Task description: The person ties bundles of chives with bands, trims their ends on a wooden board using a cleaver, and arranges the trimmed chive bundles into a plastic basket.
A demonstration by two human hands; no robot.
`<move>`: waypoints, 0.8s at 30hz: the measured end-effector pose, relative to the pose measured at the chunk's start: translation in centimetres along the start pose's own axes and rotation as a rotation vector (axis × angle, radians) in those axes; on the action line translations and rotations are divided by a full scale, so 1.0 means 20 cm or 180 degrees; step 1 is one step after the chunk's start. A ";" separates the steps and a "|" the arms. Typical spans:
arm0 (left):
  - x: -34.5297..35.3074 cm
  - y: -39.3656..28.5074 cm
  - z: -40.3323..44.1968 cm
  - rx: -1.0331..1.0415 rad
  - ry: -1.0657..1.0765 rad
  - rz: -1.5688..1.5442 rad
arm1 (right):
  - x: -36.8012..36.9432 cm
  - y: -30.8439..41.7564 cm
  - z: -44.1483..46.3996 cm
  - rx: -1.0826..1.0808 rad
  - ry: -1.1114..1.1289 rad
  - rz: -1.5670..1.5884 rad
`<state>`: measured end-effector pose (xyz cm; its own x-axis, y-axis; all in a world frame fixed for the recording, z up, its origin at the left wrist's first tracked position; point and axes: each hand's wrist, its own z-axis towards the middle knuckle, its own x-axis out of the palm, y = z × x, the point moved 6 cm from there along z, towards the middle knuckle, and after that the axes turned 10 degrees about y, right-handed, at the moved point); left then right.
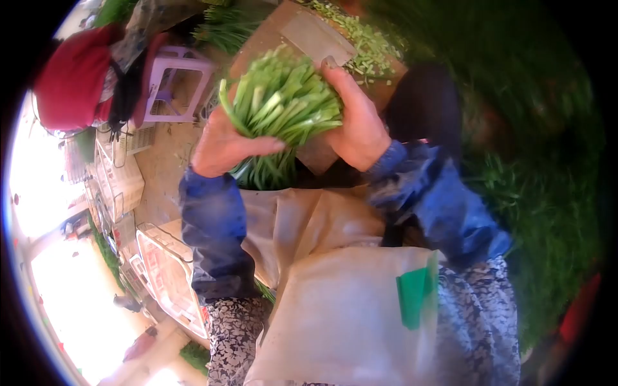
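Between my hands, over my lap, is a thick bunch of green chives (286, 103) with the pale stalk ends turned up toward me. My left hand (225, 147) wraps the lower left side, its thumb lying across the front of the stalks. On the right side my right hand (357, 119) presses against the bunch with its thumb pointing up; its other fingers are hidden behind the stalks. The leafy part (264, 172) hangs below my left thumb. Beyond the bunch is a brown board (270, 29) with chopped pale green pieces (367, 45) scattered on it.
A flat tan piece (318, 40) lies on the board. Left stand a lilac plastic stool (177, 83), a person in red (74, 80) and white crates (170, 276). Dark green leaves (541, 225) are heaped at right. A tan apron (341, 315) covers my lap.
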<state>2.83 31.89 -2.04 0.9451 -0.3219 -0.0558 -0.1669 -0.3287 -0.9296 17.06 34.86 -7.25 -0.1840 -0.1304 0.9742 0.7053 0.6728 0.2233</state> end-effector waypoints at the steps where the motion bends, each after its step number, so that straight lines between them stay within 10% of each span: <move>1: 0.01 0.01 0.00 0.0011 -0.0048 0.0012 | -0.03 -0.02 0.05 -0.0127 -0.0191 0.0187; 3: -0.01 -0.04 -0.05 0.1099 -0.1037 0.2068 | -0.08 -0.04 0.10 -0.0246 -0.0367 0.0384; 7: 0.18 -0.01 -0.01 0.0961 -0.1770 0.3508 | -0.10 -0.05 0.08 -0.0306 -0.0158 0.0158; 13: -0.01 -0.12 0.05 0.1517 -0.1837 0.3226 | -0.01 -0.02 0.07 0.0045 0.0257 -0.0415; 15: -0.09 -0.14 0.10 0.0944 -0.0794 0.2247 | -0.05 0.05 0.04 0.0280 0.0188 -0.0575; 19: -0.34 0.31 0.39 -0.0316 -0.0262 0.1628 | -0.40 0.24 0.14 -0.0795 -0.1133 -0.5962; 24: -0.11 0.39 0.44 0.0174 -0.0815 0.3124 | -0.48 0.18 0.13 0.0163 -0.1263 -0.7352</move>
<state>1.96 37.87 -12.39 0.4303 -0.2259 -0.8740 -0.8947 0.0215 -0.4461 19.58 40.44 -15.86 -0.4312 -0.3260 -0.8413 -0.7916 -0.3106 0.5261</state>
